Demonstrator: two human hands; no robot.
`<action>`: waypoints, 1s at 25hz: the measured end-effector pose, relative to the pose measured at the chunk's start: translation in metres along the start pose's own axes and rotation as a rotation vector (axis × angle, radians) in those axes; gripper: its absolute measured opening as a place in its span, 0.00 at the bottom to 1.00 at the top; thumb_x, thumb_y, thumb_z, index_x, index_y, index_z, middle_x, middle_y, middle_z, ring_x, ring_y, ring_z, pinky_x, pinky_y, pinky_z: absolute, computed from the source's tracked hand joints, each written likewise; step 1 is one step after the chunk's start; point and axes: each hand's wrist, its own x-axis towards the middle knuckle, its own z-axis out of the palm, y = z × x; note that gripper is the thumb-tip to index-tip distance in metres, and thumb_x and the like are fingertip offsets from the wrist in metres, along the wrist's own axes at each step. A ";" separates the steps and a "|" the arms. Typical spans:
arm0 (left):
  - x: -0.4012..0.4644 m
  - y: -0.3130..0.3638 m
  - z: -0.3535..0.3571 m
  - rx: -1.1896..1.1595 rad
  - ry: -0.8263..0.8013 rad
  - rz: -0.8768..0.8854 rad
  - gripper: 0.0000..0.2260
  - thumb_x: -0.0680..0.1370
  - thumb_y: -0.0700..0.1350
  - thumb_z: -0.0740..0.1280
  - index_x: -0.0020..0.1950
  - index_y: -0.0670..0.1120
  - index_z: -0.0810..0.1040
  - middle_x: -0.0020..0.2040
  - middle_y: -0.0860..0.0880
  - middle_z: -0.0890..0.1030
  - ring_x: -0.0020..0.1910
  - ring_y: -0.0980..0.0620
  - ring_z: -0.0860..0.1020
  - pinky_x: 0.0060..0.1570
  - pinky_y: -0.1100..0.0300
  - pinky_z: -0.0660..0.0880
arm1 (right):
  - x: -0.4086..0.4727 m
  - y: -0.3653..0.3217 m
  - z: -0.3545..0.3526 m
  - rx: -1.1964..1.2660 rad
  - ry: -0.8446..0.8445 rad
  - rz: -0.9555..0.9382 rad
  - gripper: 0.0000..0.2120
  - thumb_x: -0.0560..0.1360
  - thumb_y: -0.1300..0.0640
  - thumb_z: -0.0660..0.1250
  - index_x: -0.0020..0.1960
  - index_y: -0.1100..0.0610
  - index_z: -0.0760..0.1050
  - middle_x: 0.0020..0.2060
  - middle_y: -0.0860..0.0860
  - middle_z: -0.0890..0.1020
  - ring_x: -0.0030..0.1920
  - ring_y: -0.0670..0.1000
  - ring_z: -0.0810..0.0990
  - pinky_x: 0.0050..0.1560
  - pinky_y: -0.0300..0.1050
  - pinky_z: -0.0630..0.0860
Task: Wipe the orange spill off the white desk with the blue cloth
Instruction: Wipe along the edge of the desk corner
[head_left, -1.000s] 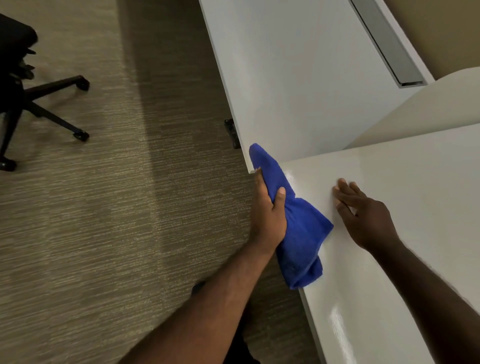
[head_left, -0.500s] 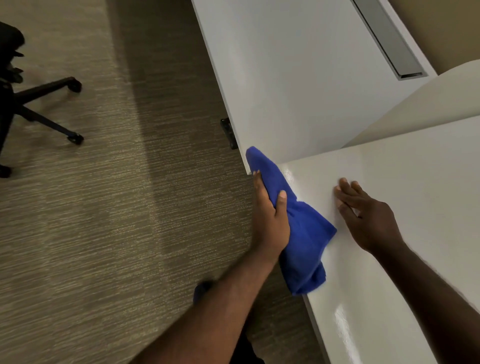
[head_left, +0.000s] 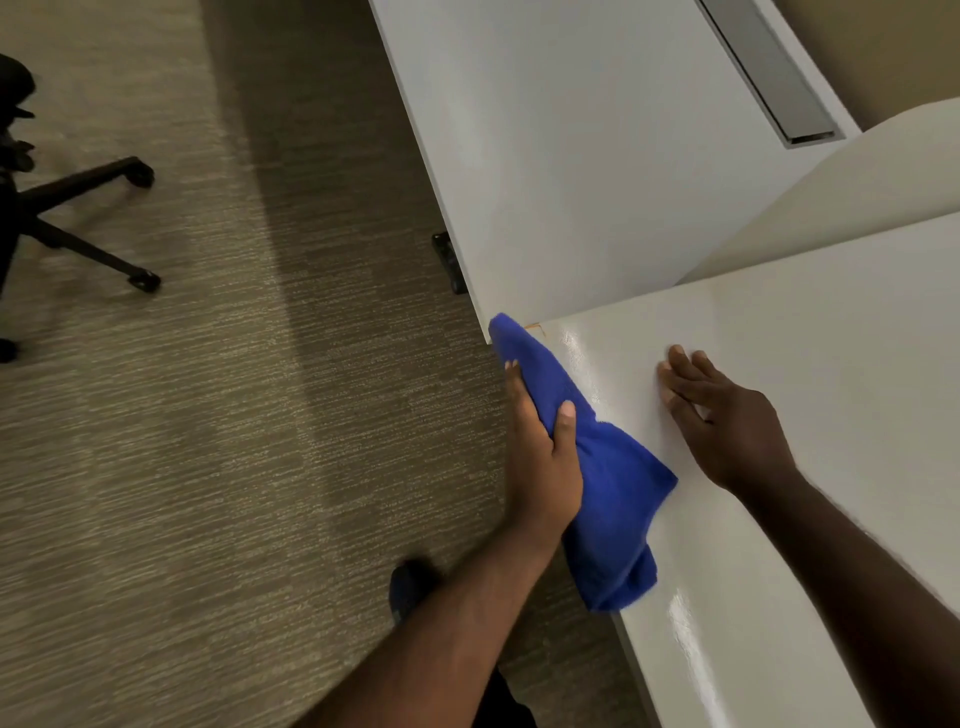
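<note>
1. Our left hand is closed around the cloth, which drapes over the desk edge at its corner.
2. Our right hand rests flat and empty on the desk.
3. A small orange smear shows just beyond the cloth tip; we should push forward over it with firm pressure.

Left hand, forearm extended, grip closed with thumb on top. Right hand, palm down, fingers spread and apparently flat; both arms bare, reaching forward.
</note>
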 end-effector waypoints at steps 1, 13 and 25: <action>0.014 0.003 -0.001 -0.044 -0.022 -0.034 0.27 0.83 0.45 0.60 0.79 0.43 0.54 0.79 0.51 0.57 0.75 0.65 0.54 0.72 0.71 0.49 | 0.000 0.000 0.000 0.000 0.000 -0.005 0.17 0.79 0.56 0.61 0.68 0.51 0.73 0.71 0.44 0.68 0.70 0.40 0.60 0.66 0.44 0.65; -0.013 -0.003 0.000 0.025 -0.036 -0.032 0.27 0.82 0.48 0.60 0.78 0.44 0.54 0.78 0.50 0.58 0.73 0.67 0.55 0.68 0.78 0.48 | 0.000 -0.001 0.000 -0.035 -0.003 -0.014 0.17 0.80 0.54 0.60 0.68 0.50 0.73 0.71 0.45 0.69 0.70 0.40 0.60 0.66 0.44 0.64; 0.076 0.008 -0.018 0.470 -0.170 0.224 0.15 0.82 0.46 0.61 0.67 0.45 0.71 0.69 0.48 0.70 0.70 0.48 0.67 0.69 0.50 0.67 | -0.002 -0.003 -0.001 -0.025 -0.022 -0.025 0.18 0.80 0.55 0.59 0.70 0.52 0.71 0.73 0.46 0.66 0.74 0.47 0.61 0.67 0.50 0.66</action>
